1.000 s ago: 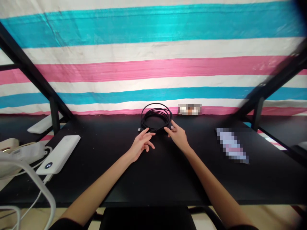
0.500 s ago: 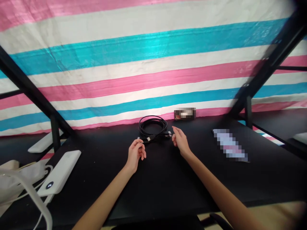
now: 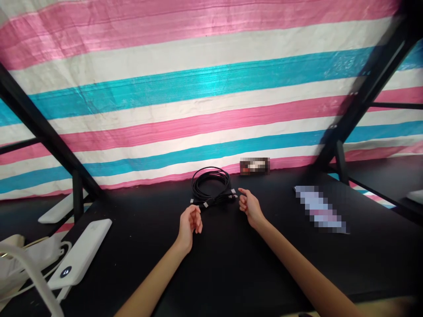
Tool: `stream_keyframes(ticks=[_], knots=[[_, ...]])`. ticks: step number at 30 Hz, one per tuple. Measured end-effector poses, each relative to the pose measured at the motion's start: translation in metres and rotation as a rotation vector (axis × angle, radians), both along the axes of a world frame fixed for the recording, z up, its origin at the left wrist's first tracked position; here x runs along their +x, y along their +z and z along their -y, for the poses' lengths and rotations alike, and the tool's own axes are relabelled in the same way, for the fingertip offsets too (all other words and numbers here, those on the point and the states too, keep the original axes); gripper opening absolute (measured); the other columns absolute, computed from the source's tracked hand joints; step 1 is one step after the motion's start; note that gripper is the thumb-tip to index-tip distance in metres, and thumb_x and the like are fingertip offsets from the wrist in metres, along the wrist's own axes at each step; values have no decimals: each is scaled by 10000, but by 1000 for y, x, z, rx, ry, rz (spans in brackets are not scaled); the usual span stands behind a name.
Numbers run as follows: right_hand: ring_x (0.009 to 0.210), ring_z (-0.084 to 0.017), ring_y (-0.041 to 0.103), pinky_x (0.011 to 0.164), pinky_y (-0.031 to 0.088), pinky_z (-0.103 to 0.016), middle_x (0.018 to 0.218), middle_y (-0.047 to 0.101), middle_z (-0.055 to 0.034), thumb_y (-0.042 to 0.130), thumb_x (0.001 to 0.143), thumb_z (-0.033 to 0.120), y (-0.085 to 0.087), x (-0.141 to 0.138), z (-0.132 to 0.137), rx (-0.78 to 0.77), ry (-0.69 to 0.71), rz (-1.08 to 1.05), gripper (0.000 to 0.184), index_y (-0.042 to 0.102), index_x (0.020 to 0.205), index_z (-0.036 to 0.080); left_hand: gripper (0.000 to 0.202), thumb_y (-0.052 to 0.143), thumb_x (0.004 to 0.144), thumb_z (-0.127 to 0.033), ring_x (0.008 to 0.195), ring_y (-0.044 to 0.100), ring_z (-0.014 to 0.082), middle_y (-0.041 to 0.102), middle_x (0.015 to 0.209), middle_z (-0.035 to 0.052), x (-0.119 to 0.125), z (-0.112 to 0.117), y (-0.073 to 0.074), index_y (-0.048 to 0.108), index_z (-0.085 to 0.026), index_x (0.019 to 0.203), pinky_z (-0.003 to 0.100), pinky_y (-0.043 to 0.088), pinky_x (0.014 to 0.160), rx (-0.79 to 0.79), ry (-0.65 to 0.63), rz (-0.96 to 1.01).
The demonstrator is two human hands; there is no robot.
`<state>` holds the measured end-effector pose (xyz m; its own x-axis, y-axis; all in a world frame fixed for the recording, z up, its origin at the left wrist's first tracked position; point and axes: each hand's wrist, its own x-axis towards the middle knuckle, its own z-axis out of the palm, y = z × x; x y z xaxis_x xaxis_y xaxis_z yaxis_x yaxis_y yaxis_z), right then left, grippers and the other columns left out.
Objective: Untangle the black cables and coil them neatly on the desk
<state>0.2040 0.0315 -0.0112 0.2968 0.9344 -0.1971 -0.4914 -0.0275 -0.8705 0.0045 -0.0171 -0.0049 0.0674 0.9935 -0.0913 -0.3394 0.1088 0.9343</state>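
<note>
A black cable [image 3: 211,199] lies coiled on the black table, with several light-coloured plug ends at its near side and right side. My left hand [image 3: 191,223] is just in front of the coil's left plugs, its fingers loosely bent and nothing seen in them. To the right of the coil, my right hand [image 3: 250,207] has its index finger stretched towards the plugs and its other fingers curled. A small gap shows between that fingertip and the plugs. No object shows in this hand either.
A white power bank [image 3: 82,251] with a small round display lies at the left, by white cords and a white charger block [image 3: 42,255]. A blurred flat packet [image 3: 320,209] is on the right, and a small blurred box [image 3: 254,166] stands against the striped sheet [image 3: 198,110]. Black frame bars slant on both sides.
The view has tilted up a little, so the table and its things sit lower. Both hands keep nearly the same places by the coil, and the cable stays put.
</note>
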Motion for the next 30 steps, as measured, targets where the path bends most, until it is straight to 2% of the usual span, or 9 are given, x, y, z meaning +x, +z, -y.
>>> stream_keyframes(ticks=[7, 21, 25, 30], knots=[[292, -21, 195, 317, 134, -148, 379, 273, 123, 479, 741, 282, 5, 0, 1, -46, 34, -71, 131, 454, 666, 178, 248, 403, 761, -392, 317, 355, 60, 363, 420, -72, -1, -1, 0, 454, -178, 647, 195, 188, 364, -36, 10, 7], [303, -22, 199, 323, 140, -148, 402, 284, 113, 489, 740, 271, 6, -2, 1, -75, 77, -66, 134, 443, 652, 181, 253, 418, 767, -386, 312, 354, 60, 367, 412, -72, 0, -1, -1, 456, -178, 628, 191, 190, 359, -39, -1, -14], [308, -28, 197, 329, 141, -159, 415, 278, 111, 489, 737, 277, 7, -1, 2, -66, 86, -47, 135, 440, 649, 186, 274, 427, 779, -400, 326, 358, 70, 402, 410, -56, -4, -2, 2, 482, -180, 625, 194, 203, 361, 74, 4, -114], [316, -33, 198, 334, 142, -167, 420, 284, 111, 495, 718, 294, 5, -2, 2, -29, 90, -14, 134, 456, 650, 186, 227, 464, 822, -353, 404, 401, 84, 425, 434, -55, -11, -1, 6, 536, -182, 692, 198, 289, 446, 339, 76, -447]])
